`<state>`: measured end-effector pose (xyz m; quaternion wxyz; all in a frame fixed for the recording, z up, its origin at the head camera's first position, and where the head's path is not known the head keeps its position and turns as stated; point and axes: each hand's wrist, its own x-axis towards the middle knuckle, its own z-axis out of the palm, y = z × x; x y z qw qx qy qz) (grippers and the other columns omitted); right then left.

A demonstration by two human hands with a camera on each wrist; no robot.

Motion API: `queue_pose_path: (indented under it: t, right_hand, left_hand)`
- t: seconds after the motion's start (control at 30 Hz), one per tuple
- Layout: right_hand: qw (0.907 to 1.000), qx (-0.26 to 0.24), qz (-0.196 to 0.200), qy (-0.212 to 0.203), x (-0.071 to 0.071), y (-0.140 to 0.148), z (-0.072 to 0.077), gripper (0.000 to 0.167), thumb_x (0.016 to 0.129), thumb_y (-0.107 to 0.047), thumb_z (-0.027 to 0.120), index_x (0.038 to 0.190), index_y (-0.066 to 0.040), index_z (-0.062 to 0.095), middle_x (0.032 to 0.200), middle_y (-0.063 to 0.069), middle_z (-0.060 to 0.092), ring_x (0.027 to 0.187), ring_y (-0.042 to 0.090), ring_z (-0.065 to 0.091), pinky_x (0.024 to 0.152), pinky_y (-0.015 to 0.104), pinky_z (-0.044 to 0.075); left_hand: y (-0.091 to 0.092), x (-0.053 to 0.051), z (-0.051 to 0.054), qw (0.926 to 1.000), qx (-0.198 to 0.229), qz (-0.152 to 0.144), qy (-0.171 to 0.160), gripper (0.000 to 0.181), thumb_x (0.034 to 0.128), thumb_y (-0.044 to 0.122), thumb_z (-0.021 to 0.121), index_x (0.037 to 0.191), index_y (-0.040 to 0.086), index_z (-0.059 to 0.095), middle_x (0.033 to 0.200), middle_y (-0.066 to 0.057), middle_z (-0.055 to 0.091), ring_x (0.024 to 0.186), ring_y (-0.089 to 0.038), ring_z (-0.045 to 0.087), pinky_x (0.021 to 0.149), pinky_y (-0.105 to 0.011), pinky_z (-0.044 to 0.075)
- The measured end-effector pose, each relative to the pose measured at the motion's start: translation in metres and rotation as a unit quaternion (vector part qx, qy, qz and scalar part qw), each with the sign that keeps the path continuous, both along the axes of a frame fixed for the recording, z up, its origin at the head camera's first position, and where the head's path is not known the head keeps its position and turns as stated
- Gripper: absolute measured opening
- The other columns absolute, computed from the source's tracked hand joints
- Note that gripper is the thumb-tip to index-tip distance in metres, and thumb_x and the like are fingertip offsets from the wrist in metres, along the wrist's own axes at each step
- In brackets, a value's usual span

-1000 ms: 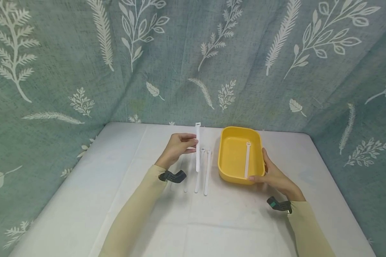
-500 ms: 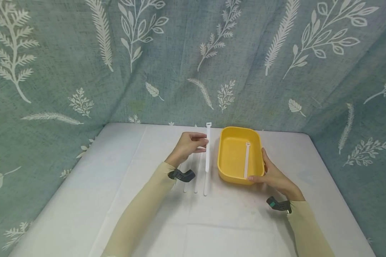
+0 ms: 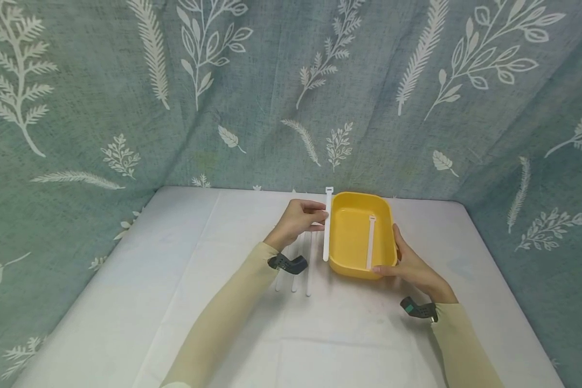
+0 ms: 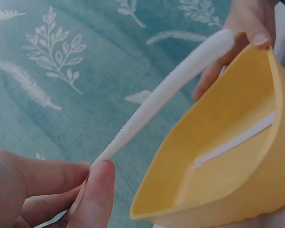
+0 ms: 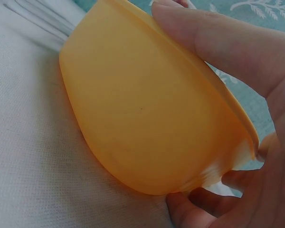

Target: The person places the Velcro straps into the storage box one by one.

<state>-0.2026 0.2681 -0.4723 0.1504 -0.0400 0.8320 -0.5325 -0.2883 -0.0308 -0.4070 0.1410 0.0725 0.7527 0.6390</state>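
My left hand (image 3: 300, 220) pinches a white hook-and-loop cable tie (image 3: 327, 231) between thumb and fingers. The tie is slim, with a slotted head at its far end and a fuzzy edge. It hangs in the air at the left rim of a yellow plastic container (image 3: 337, 262); whether it touches the rim I cannot tell. Inside lies another white cable tie (image 3: 371, 242), also visible in the left wrist view (image 4: 235, 140). My right hand (image 3: 412, 268) grips the container's near right side, thumb at the rim and fingers against the outer wall (image 5: 142, 104).
Several more white cable ties (image 3: 309, 269) lie side by side on the white-covered table (image 3: 223, 323), partly hidden by my left hand and wrist. A green leaf-patterned cloth (image 3: 262, 97) hangs behind the table's far edge and along the sides.
My left hand has carried the cable tie rightward, from above the other ties to the container's left rim. The right hand and container have stayed in place.
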Motion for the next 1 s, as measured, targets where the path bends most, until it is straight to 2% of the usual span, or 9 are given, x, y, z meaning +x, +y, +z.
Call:
queue_pose_path:
  t: [0.2,0.57,1.0]
  right_hand:
    - [1.0000,0.004,-0.002,0.004,0.000,0.001,0.000,0.138,0.081,-0.029,0.087,0.161,-0.028,-0.026,0.175,0.014,-0.009,0.161,0.046,-0.003,0.124,0.078,0.006]
    - [0.9999,0.010,-0.012,-0.005,-0.002,-0.001,-0.001,0.140,0.080,-0.031,0.088,0.161,-0.028,-0.026,0.176,0.014,-0.009,0.161,0.046,-0.003,0.124,0.078,0.007]
    - [0.9998,0.011,-0.013,-0.012,-0.004,0.001,-0.006,0.139,0.082,-0.033,0.087,0.161,-0.027,-0.027,0.176,0.014,-0.006,0.161,0.044,0.000,0.127,0.073,0.008]
  left_hand:
    - [0.008,-0.001,0.000,1.0000,-0.001,-0.008,0.003,0.032,0.0973,0.010,0.072,0.128,0.000,0.069,0.122,-0.018,0.071,0.094,-0.019,0.074,0.081,-0.028,0.066]
    - [0.027,-0.006,-0.002,0.9992,0.029,-0.016,-0.021,0.033,0.0969,0.007,0.071,0.128,-0.003,0.068,0.120,-0.020,0.070,0.089,-0.014,0.071,0.081,-0.028,0.066]
    - [0.053,-0.011,-0.010,0.9991,0.028,-0.022,-0.023,0.033,0.0963,0.003,0.070,0.127,-0.007,0.067,0.119,-0.024,0.071,0.091,-0.020,0.072,0.080,-0.029,0.067]
